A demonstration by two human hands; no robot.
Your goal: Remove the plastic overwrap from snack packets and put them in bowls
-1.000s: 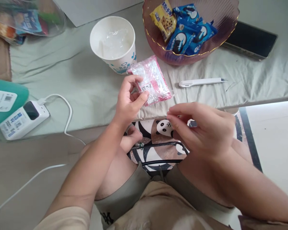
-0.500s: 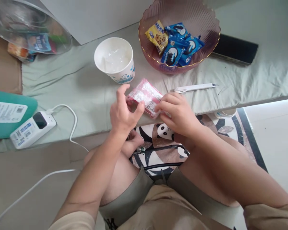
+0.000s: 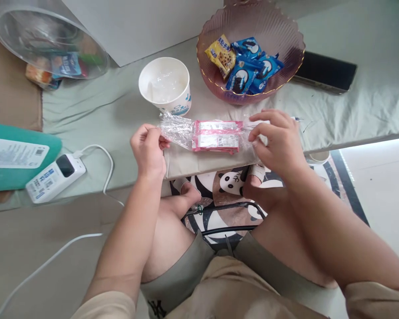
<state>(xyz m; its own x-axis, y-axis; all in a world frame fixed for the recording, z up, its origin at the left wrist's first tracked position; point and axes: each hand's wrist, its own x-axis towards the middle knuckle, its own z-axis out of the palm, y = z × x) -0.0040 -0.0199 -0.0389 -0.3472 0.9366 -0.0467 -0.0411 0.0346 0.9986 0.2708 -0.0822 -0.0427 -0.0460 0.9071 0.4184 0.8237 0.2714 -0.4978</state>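
Observation:
A pink-and-white packet lies near the front edge of the cloth-covered surface, with clear plastic wrap spreading out from both its ends. My left hand pinches the left end of this wrap between closed fingers. At the other end, my right hand has its fingers curled on the clear film. Behind that hand, a white pen is mostly covered. Just beyond the wrap stands a white paper cup with crumpled clear plastic inside.
A pink glass bowl holds one yellow and several blue snack packets. Right of it lies a black box-like object. At left are a white power bank with a cable, a green bottle and a clear plastic tub.
Both hands have moved apart, and the clear wrap is now drawn out on either side of the packet. The packet has turned level with the front edge. My left fingers have closed on film.

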